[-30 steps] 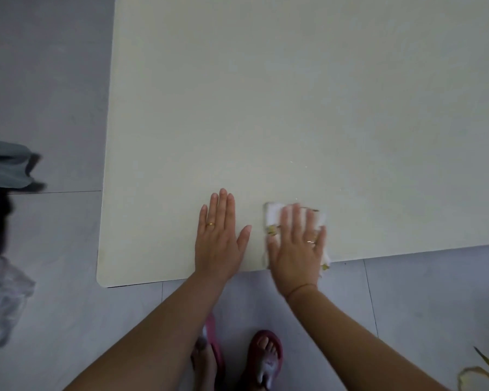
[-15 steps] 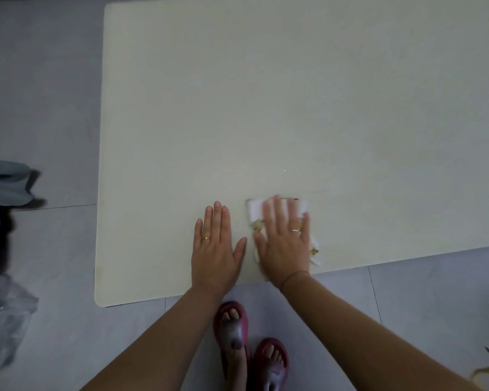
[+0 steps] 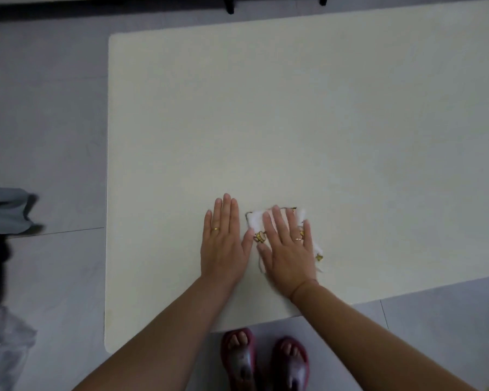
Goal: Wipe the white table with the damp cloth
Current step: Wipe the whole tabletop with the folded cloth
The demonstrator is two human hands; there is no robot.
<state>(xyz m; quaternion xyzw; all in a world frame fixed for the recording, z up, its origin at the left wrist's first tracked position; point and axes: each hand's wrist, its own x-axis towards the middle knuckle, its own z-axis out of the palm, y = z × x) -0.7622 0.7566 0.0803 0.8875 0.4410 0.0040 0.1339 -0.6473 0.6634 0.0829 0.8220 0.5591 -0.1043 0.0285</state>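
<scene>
At the far left a grey piece of fabric (image 3: 3, 213) lies on the grey tiled floor (image 3: 45, 122), with one crumpled clear plastic bag (image 3: 3, 348) nearer the person. The white table (image 3: 266, 108) fills most of the view from there rightward.

The left hand (image 3: 225, 244) lies flat on bare tabletop, its four fingers straight and close together and the thumb angled out toward the cloth. It holds nothing, and one gold ring (image 3: 215, 229) shows on it.

Just beside it on the right is the single cloth (image 3: 256, 221), white with small yellow printed figures, lying on the table close to the near edge. Whether the left thumb touches it cannot be told.

The right hand (image 3: 288, 249) covers most of the cloth and presses on it palm down, fingers straight and slightly spread, not curled round it. It wears a second ring (image 3: 297, 239).

Below the table edge stand two feet in dark red sandals (image 3: 239, 359). Two dark furniture legs (image 3: 229, 5) show beyond the far edge.
</scene>
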